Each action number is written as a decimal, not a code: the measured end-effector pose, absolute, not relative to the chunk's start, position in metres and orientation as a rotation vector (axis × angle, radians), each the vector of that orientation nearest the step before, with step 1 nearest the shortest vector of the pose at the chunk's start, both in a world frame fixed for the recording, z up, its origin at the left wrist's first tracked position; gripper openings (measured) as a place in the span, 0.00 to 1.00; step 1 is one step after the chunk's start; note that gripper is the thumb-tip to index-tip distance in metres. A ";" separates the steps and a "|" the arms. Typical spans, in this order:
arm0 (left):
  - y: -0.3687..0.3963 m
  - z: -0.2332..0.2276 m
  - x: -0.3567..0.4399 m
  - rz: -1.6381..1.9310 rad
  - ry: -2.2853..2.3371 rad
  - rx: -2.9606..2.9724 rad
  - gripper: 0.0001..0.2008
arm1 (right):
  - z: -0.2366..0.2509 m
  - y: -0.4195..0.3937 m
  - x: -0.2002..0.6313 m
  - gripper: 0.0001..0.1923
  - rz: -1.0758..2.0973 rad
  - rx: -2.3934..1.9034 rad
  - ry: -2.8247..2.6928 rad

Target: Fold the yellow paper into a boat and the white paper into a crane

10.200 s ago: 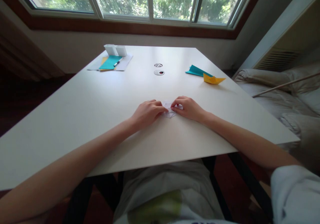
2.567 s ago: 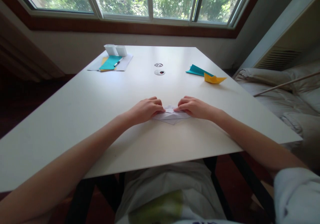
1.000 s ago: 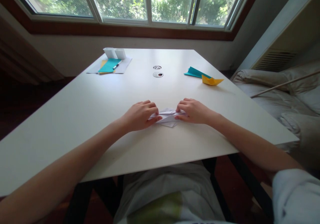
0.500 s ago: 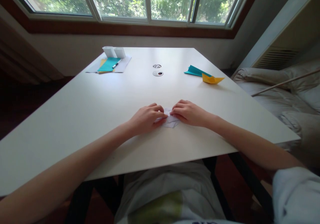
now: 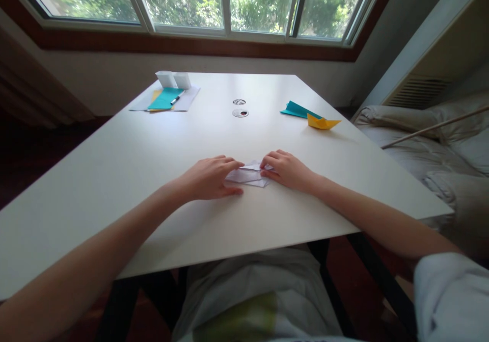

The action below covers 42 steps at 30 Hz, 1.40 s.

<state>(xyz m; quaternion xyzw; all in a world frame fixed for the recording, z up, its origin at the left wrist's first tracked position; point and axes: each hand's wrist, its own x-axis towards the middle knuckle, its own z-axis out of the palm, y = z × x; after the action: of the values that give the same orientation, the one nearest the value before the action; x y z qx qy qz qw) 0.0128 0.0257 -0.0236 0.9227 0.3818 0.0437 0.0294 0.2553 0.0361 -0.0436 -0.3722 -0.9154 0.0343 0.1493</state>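
White folded paper (image 5: 247, 175) flat on white table (image 5: 133, 163), near table's front edge. Left hand (image 5: 208, 179) spread, pressing paper's left end; right hand (image 5: 287, 170) pinching right end. Bare tabletop all around paper.

Centre: left hand (image 5: 208, 179) and right hand (image 5: 287, 169) rest on the white paper (image 5: 247, 175), blocking the middle of the worktop (image 5: 126, 168).
Left half: bare worktop, free passage.
Near edge: bare below the hands.
Upper left: sheets (image 5: 166, 99), pen (image 5: 175, 99) and white boxes (image 5: 173, 79) crowd the far corner.
Upper middle: two round holes (image 5: 240, 107).
Upper right: teal paper (image 5: 297, 110) touching yellow boat (image 5: 322, 123).
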 end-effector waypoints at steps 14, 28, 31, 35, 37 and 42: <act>0.031 -0.029 0.002 0.372 0.923 2.688 0.25 | -0.044 0.041 0.259 0.09 0.177 -1.058 -2.552; 0.035 -0.030 -0.002 0.435 0.822 3.045 0.11 | -0.033 0.046 0.275 0.31 0.352 -0.705 -2.725; 0.035 -0.030 -0.003 0.437 0.859 3.059 0.12 | -0.034 0.047 0.274 0.29 0.277 -0.687 -2.740; 0.033 -0.027 -0.002 0.494 0.895 3.041 0.13 | -0.034 0.046 0.272 0.20 0.185 -0.776 -2.687; 0.031 -0.025 0.001 0.571 0.922 3.002 0.12 | -0.033 0.046 0.271 0.20 0.186 -0.818 -2.656; 0.027 -0.023 0.007 0.765 1.058 2.848 0.10 | -0.028 0.047 0.270 0.17 0.373 -0.873 -2.577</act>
<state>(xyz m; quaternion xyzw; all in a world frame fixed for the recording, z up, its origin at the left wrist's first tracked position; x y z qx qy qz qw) 0.0073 0.0267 -0.0234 0.9090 0.3378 0.2441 0.0044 0.2704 0.0467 -0.0275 -0.3115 -0.9202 0.1332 0.1963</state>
